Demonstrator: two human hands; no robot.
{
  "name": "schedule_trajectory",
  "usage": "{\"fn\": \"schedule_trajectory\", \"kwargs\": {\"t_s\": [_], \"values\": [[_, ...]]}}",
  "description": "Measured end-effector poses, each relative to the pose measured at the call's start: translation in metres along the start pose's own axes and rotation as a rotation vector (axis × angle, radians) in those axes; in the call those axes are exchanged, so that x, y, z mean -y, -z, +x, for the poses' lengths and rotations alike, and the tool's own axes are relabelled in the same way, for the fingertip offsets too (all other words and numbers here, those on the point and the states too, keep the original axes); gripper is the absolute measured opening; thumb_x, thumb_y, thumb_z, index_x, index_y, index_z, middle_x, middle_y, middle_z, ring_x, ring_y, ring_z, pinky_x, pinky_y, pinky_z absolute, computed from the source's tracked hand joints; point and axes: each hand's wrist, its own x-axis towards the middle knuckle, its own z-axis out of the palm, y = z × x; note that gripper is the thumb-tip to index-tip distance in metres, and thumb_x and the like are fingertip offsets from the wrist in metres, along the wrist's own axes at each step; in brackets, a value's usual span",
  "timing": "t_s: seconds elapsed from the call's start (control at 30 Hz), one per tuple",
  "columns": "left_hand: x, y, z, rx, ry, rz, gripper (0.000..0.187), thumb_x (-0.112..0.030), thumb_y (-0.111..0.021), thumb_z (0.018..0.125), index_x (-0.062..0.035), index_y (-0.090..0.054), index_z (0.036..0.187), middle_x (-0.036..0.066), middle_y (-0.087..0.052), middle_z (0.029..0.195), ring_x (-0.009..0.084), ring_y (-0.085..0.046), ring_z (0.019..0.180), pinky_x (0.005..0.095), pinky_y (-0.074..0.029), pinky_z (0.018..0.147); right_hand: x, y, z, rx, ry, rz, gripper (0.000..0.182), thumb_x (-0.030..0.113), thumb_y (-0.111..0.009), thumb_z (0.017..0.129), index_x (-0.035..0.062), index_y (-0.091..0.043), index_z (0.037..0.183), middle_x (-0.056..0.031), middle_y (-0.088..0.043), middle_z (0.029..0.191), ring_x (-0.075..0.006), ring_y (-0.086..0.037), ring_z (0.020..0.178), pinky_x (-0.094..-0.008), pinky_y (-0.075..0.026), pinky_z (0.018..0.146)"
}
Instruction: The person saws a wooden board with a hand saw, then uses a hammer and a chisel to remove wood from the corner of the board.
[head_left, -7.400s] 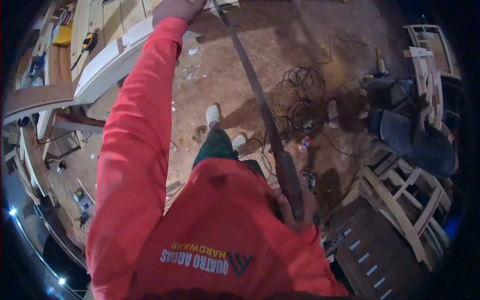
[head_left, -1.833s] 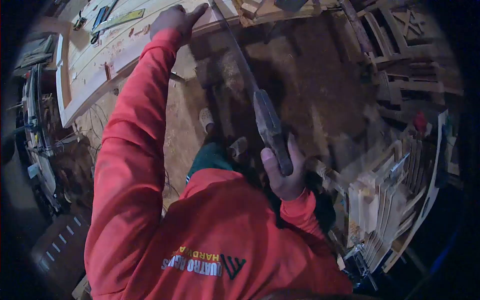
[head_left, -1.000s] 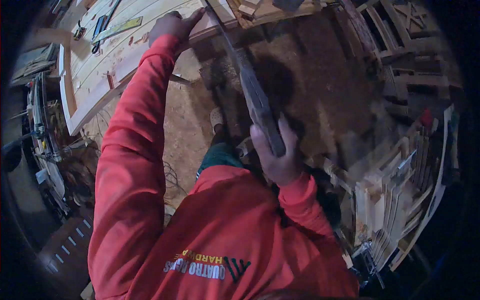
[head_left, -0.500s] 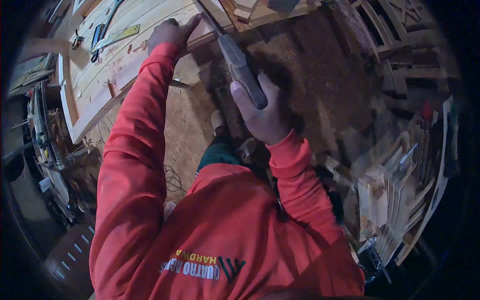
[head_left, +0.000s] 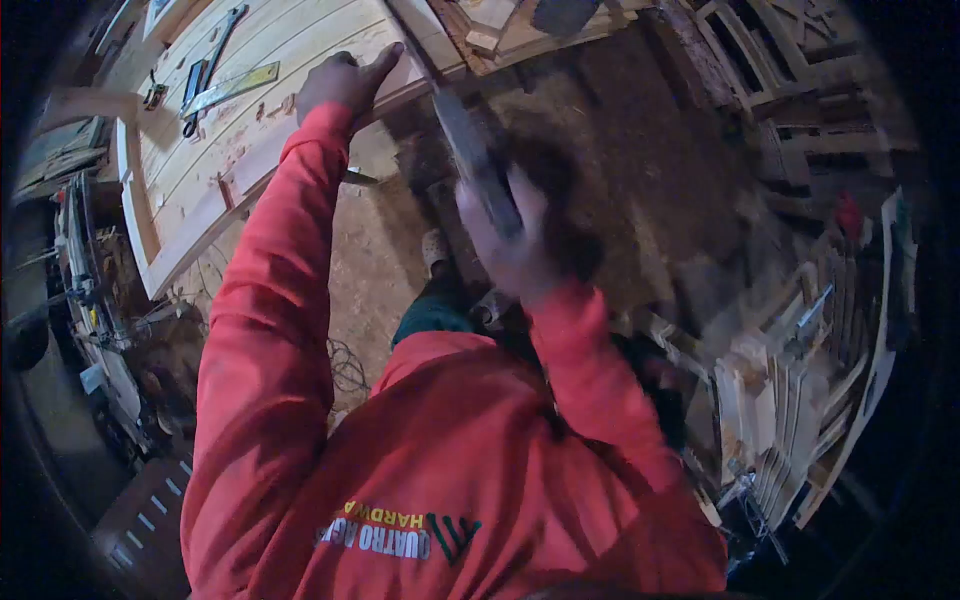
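A handsaw [head_left: 466,150] with a grey handle slants up from my right hand [head_left: 520,235], whose fingers wrap round the handle and look blurred. Its narrow blade lies against the edge of a pale plank panel [head_left: 215,150]. On that edge rests my left hand [head_left: 345,80], thumb stretched out beside the blade and its other fingers partly hidden over the wood. A try square [head_left: 235,86] with a yellowish blade and a dark clamp-like tool [head_left: 215,48] lie on the panel, left of my left hand.
Wood offcuts [head_left: 490,25] lie at the top. Stacked timber [head_left: 785,400] stands at the lower right, and wooden frames [head_left: 820,145] at the upper right. Cluttered tools and strips [head_left: 95,290] line the left side. A loose wire [head_left: 347,368] lies on the floor.
My right hand has moved down slightly, drawing the saw back towards me. My left hand stays at nearly the same place on the panel edge.
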Motion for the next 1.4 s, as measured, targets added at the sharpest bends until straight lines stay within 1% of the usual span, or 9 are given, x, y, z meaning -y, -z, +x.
{"fn": "schedule_trajectory", "kwargs": {"t_s": [0.1,0.23,0.57,0.67,0.77,0.87,1.1,1.3,1.4], "values": [[0.0,-0.005,0.003,-0.07,0.0,0.051,0.097,-0.092,-0.048,0.079,-0.0053,-0.074,0.112,0.019,-0.074,0.115,0.037,-0.07,0.11,0.0468,-0.054,0.093,0.014,-0.003,0.035,-0.078,0.106,0.035,0.028,0.021,-0.07,0.097,-0.0023,-0.065,0.111,-0.0096,-0.069,0.085,-0.013,-0.065,0.078,-0.0322,-0.052,0.07],[0.002,-0.002,-0.007,-0.095,-0.007,-0.047,0.084,-0.086,-0.051,0.084,-0.0088,-0.074,0.109,0.02,-0.074,0.113,0.0387,-0.07,0.108,0.0487,-0.052,0.094,-0.014,0.01,-0.028,-0.082,0.08,0.07,0.028,0.023,-0.071,0.097,-0.0014,-0.066,0.108,-0.0072,-0.068,0.084,-0.0121,-0.063,0.076,-0.0321,-0.051,0.068],[0.002,-0.002,-0.004,-0.028,-0.025,0.033,0.087,-0.086,-0.051,0.084,-0.0088,-0.072,0.119,0.02,-0.073,0.117,0.0383,-0.068,0.113,0.0496,-0.053,0.095,-0.012,0.028,-0.101,-0.089,0.008,0.072,0.024,0.016,-0.071,0.096,-0.0008,-0.065,0.113,-0.0067,-0.069,0.093,-0.013,-0.063,0.084,-0.034,-0.051,0.074],[0.023,-0.028,0.03,-0.073,-0.136,0.082,0.092,-0.087,-0.05,0.083,-0.006,-0.071,0.122,0.02,-0.073,0.117,0.0383,-0.068,0.113,0.0491,-0.053,0.096,-0.006,0.035,-0.143,-0.106,-0.131,0.021,0.027,0.013,-0.07,0.095,-0.001,-0.065,0.117,-0.0089,-0.07,0.097,-0.016,-0.065,0.088,-0.0346,-0.052,0.079],[0.001,-0.001,0.003,0.006,-0.003,0.001,0.092,-0.086,-0.051,0.084,-0.0042,-0.071,0.122,0.02,-0.073,0.117,0.0381,-0.069,0.111,0.048,-0.053,0.096,0.002,0.049,-0.17,-0.046,-0.002,-0.176,0.033,0.011,-0.067,0.095,-0.0014,-0.063,0.125,-0.0116,-0.07,0.106,-0.0177,-0.066,0.095,-0.0333,-0.052,0.085],[0.01,-0.019,0.01,-0.166,-0.083,0.046,0.091,-0.086,-0.05,0.084,-0.0038,-0.073,0.116,0.02,-0.074,0.114,0.0379,-0.07,0.108,0.0471,-0.053,0.095,-0.002,0.04,-0.15,-0.097,0.059,-0.047,0.028,0.012,-0.068,0.095,-0.0016,-0.064,0.12,-0.0138,-0.069,0.098,-0.0195,-0.066,0.088,-0.0356,-0.053,0.079],[0.002,-0.002,0.0,-0.046,-0.007,-0.004,0.092,-0.087,-0.051,0.083,-0.005,-0.073,0.117,0.018,-0.074,0.116,0.0362,-0.07,0.109,0.0454,-0.052,0.095,-0.004,0.006,-0.024,-0.046,0.02,0.025,0.028,0.017,-0.071,0.096,-0.0015,-0.065,0.116,-0.0126,-0.07,0.088,-0.0181,-0.068,0.083,-0.0341,-0.053,0.074],[0.006,-0.011,0.003,-0.105,-0.002,-0.013,0.096,-0.09,-0.051,0.079,-0.0052,-0.072,0.118,0.018,-0.074,0.116,0.035,-0.07,0.109,0.0468,-0.051,0.096,-0.014,0.034,-0.141,-0.048,0.064,-0.002,0.037,0.013,-0.068,0.096,-0.0029,-0.06,0.129,-0.0145,-0.071,0.109,-0.0218,-0.07,0.098,-0.0351,-0.054,0.085],[0.003,-0.007,0.003,-0.083,0.013,-0.003,0.098,-0.092,-0.049,0.078,-0.0069,-0.071,0.123,0.016,-0.073,0.12,0.0344,-0.069,0.113,0.0471,-0.051,0.098,-0.015,0.034,-0.139,-0.066,0.106,-0.112,0.04,0.014,-0.067,0.097,-0.0032,-0.058,0.132,-0.0139,-0.071,0.109,-0.0207,-0.07,0.098,-0.035,-0.054,0.084]]}}
